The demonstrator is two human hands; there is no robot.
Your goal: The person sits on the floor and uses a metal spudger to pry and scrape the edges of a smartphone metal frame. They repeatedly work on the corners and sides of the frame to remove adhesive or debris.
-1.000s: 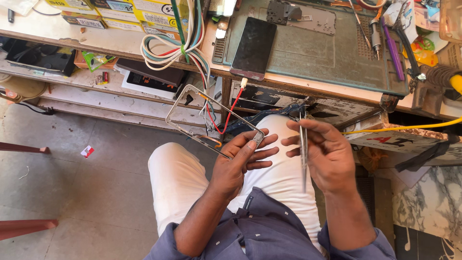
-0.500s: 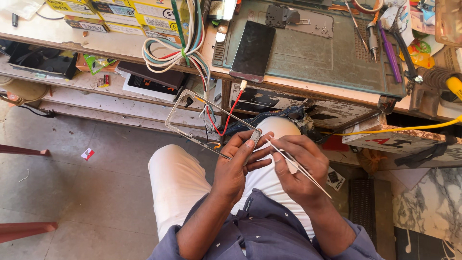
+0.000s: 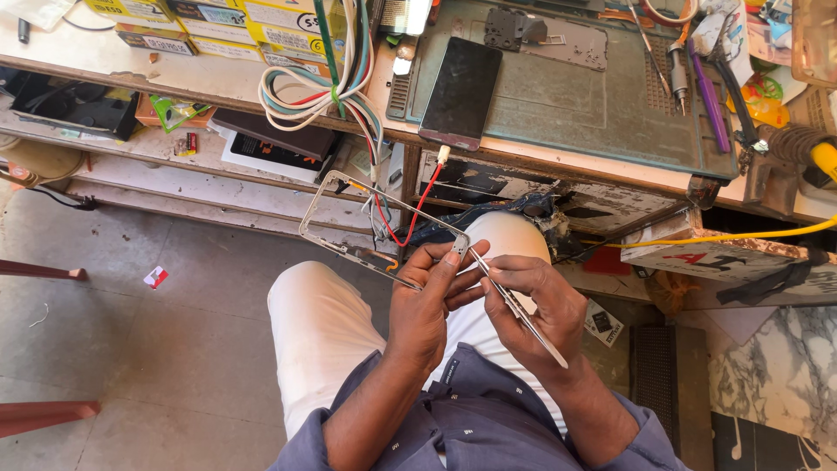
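Seen from above, a seated person in pale trousers and a blue-grey shirt works over their lap. The left hand (image 3: 427,305) pinches one corner of a thin metal phone frame (image 3: 366,222), an open rectangle held out over the left knee, fingers curled together around the corner. The right hand (image 3: 532,301) pinches a pair of slim metal tweezers (image 3: 514,305), fingers pressed together along them, with the tip touching the frame's corner just beside the left fingertips.

Directly ahead stands a cluttered workbench (image 3: 610,170). A grey-green work mat (image 3: 593,96) covers it, with a dark phone (image 3: 462,92) lying at its left edge. A bundle of coloured wires (image 3: 336,87) hangs over the bench front, and a red wire (image 3: 418,209) dangles just behind the frame. Yellow boxes (image 3: 235,17) sit at the far left, screwdrivers and tools (image 3: 706,78) at the right. A yellow cable (image 3: 724,235) runs below the bench.
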